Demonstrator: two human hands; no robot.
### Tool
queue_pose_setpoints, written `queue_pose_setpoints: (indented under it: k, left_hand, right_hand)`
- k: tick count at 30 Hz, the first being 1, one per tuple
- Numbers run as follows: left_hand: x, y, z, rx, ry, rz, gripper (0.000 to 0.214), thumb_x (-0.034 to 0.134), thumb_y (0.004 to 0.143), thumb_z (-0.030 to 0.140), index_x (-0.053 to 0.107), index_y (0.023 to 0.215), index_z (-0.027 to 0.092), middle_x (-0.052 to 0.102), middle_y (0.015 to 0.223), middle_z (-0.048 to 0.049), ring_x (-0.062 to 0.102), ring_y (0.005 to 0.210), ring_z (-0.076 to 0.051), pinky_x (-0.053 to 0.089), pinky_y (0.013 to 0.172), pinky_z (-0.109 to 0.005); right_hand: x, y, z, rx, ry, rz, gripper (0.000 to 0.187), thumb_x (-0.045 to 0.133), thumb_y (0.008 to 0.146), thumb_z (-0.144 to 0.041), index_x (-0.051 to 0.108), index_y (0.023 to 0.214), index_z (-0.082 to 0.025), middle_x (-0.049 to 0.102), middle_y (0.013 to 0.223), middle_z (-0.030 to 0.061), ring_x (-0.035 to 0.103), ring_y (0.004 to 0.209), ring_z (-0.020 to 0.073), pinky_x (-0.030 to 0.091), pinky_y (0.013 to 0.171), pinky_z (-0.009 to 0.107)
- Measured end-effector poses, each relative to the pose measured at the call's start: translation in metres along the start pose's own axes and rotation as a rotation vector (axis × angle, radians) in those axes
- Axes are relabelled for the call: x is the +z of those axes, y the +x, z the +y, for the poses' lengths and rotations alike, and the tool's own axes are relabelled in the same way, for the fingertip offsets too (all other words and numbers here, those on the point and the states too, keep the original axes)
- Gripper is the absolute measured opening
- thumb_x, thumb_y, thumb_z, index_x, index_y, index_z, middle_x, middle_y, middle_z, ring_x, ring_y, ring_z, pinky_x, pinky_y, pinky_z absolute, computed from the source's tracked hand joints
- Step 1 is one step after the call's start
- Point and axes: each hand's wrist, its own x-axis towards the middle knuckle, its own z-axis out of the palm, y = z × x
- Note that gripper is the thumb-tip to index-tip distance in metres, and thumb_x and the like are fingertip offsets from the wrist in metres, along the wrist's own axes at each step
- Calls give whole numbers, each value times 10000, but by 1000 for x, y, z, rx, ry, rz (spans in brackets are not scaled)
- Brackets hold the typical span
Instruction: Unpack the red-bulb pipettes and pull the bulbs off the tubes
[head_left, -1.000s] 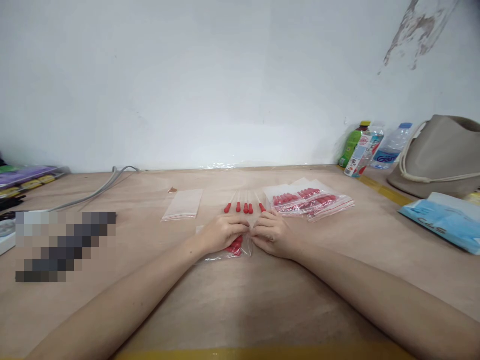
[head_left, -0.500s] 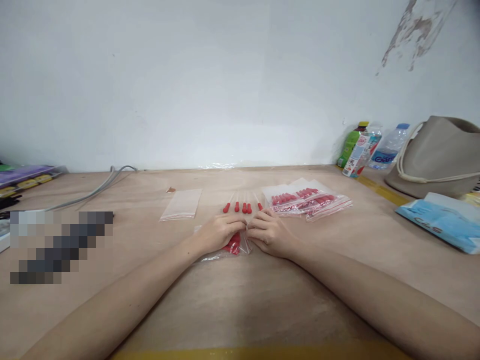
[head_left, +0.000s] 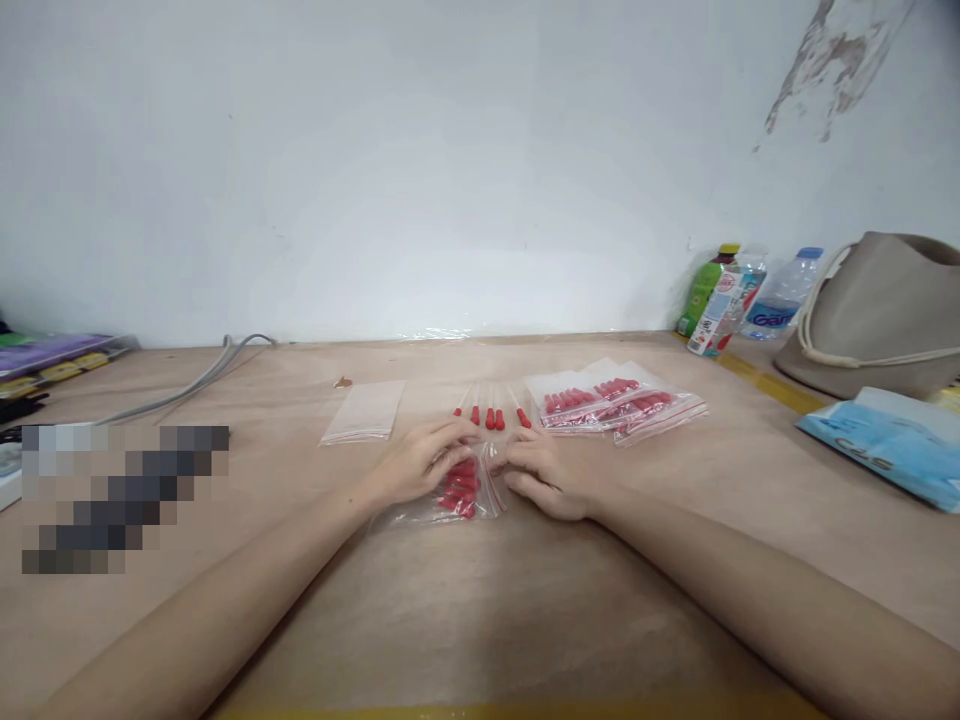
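A small clear zip bag (head_left: 457,495) filled with red-bulbed droppers lies flat on the wooden table (head_left: 480,620) in front of me. My left hand (head_left: 416,462) rests on the bag's left part with fingers pinched at its far edge. My right hand (head_left: 544,470) holds the bag's right edge, fingers curled. Just beyond my fingers lie several loose droppers (head_left: 491,415) with red bulbs. A pile of filled bags (head_left: 615,400) sits to the right of them. A stack of empty clear bags (head_left: 364,412) lies to the left.
Bottles (head_left: 724,295) stand at the back right against the white wall, next to a beige bag (head_left: 877,315) and a blue packet (head_left: 885,440). A grey cable (head_left: 187,385) runs along the left. A blurred patch (head_left: 124,495) and purple items (head_left: 52,355) sit far left.
My hands have drawn slightly apart, and the left hand slid up and back, uncovering the red droppers inside the bag. The bag now lies flatter on the table.
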Motion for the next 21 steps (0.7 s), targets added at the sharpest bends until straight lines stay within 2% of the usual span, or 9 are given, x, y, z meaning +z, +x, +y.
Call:
queue_pose_setpoints:
  k: [3,7,11,16,21]
  left_hand:
    - [-6,-7,9,-83,-3,-121,308,444,870,300,463,1162,205,581,1104,-67,554,1004,-185,449,865,-321]
    - [-11,-24,16,-101,-40,-185,552,559,787,378,356,1267,197,519,1212,-108,517,1072,-238,436,889,-374]
    - [-6,-36,14,-171,-62,-168,573,576,778,369,340,1270,193,534,1189,-108,540,1039,-229,454,865,-367]
    - [0,-39,9,-196,-102,-86,534,592,769,363,384,1230,193,548,1169,-86,545,1037,-210,459,870,-341]
    - [-1,-37,9,-194,-79,-86,483,576,776,330,414,1211,197,562,1149,-86,553,1020,-209,470,842,-339]
  right_hand:
    - [6,3,1,86,136,56,264,439,782,-87,620,918,-223,627,860,12,508,830,155,402,777,317]
    - [19,10,2,196,225,113,155,496,796,-167,639,833,-214,616,703,-11,515,700,133,405,666,263]
    - [26,16,-2,255,168,94,132,516,805,-240,618,733,-194,581,659,-10,500,685,128,378,643,253]
    - [24,17,-8,293,179,91,225,608,749,-365,604,898,-197,589,877,36,501,857,170,380,764,313]
    - [22,17,-13,295,276,43,347,697,655,-360,571,941,-207,588,948,25,510,891,180,388,785,318]
